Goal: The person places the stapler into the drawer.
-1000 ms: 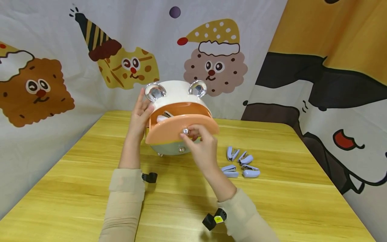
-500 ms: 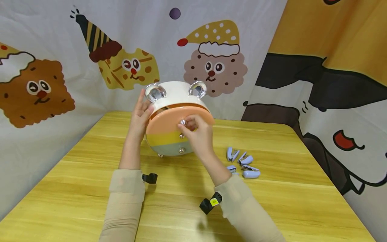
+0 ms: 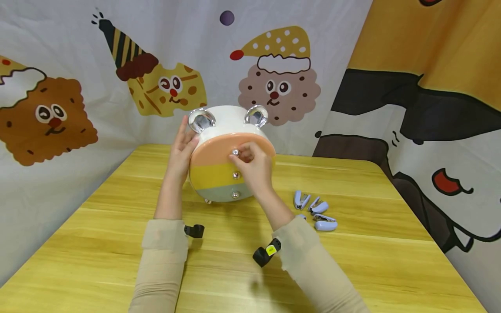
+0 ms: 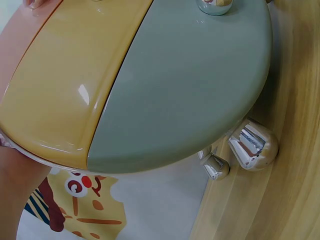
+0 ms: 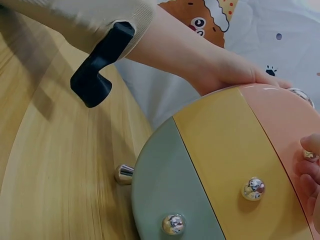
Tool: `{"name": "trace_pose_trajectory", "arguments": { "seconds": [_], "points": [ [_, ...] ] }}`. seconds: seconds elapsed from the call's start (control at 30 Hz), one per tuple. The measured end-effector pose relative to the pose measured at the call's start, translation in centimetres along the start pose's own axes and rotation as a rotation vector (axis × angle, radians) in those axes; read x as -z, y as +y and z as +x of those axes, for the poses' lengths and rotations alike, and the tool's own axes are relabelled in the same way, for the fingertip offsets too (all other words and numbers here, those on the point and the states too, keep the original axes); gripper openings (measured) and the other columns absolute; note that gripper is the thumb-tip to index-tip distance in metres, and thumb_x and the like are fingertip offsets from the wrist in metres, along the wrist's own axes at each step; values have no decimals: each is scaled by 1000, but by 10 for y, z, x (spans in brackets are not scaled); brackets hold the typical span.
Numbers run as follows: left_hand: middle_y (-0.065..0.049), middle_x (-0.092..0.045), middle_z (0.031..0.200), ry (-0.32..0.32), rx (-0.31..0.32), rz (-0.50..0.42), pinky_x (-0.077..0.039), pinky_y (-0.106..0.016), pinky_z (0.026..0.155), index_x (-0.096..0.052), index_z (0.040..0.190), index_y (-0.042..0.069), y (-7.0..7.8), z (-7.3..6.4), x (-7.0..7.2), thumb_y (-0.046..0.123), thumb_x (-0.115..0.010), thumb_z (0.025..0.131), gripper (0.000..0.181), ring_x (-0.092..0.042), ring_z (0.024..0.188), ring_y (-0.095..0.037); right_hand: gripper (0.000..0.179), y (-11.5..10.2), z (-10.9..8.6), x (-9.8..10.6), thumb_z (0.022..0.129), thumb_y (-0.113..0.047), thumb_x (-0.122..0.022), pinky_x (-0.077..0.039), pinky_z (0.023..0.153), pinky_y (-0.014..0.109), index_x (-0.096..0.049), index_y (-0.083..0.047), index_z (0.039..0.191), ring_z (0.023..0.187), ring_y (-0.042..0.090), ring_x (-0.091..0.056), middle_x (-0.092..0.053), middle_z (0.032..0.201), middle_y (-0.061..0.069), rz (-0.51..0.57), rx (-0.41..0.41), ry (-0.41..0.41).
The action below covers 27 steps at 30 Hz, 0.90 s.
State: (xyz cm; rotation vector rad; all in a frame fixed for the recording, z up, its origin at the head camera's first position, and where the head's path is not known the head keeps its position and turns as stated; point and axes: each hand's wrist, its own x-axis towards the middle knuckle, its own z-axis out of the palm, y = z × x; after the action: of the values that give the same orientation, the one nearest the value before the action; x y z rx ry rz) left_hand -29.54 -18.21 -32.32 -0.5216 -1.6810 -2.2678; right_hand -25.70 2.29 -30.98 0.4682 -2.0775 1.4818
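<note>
A round storage box with white top point(image 3: 228, 119), silver ears and short silver feet stands on the table. Its front has three drawers, orange point(image 3: 213, 149), yellow point(image 3: 209, 176) and green point(image 4: 185, 85), each with a silver knob. All three fronts sit flush. My right hand point(image 3: 256, 167) pinches the orange drawer's knob point(image 3: 235, 152) between thumb and fingers. My left hand point(image 3: 182, 150) rests against the box's left side, fingers fairly straight and pointing up. The drawers' contents are hidden.
Several small lilac staplers point(image 3: 325, 222) lie on the wooden table point(image 3: 372, 261) right of the box; my right forearm partly hides one. A patterned curtain point(image 3: 219, 65) hangs behind the table.
My right hand has pushed the orange drawer inward until its front closed, hiding the stapler that showed inside. My left hand has stayed on the box's side.
</note>
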Motion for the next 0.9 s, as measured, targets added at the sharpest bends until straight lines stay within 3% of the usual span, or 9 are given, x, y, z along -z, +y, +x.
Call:
{"name": "trace_pose_trajectory", "arguments": {
  "seconds": [0.33,0.6,0.9],
  "points": [
    [-17,-36,147,4,-6,1,-43,-28,98,-23,152,35,0,0,1,12,-50,100,63,-44,127,-27,25,-1,-2,-2,78,-14,-80,-51,65,25,-64,-3,95,68,15,-59,-66,78,5,1,-20,8],
    [-17,-37,147,-8,-14,4,-42,-28,99,-22,153,34,-1,0,1,13,-50,100,64,-44,126,-27,30,17,-26,1,78,-13,-81,-50,59,25,-64,-1,101,65,19,-59,-67,79,8,-54,15,57],
    [-17,-37,146,-3,-4,5,-43,-27,98,-24,152,38,0,1,0,13,-51,100,63,-44,127,-27,32,38,-45,-8,77,-19,-82,-51,59,26,-65,-3,99,64,16,-58,-68,79,6,-81,-28,59]
  ]
}}
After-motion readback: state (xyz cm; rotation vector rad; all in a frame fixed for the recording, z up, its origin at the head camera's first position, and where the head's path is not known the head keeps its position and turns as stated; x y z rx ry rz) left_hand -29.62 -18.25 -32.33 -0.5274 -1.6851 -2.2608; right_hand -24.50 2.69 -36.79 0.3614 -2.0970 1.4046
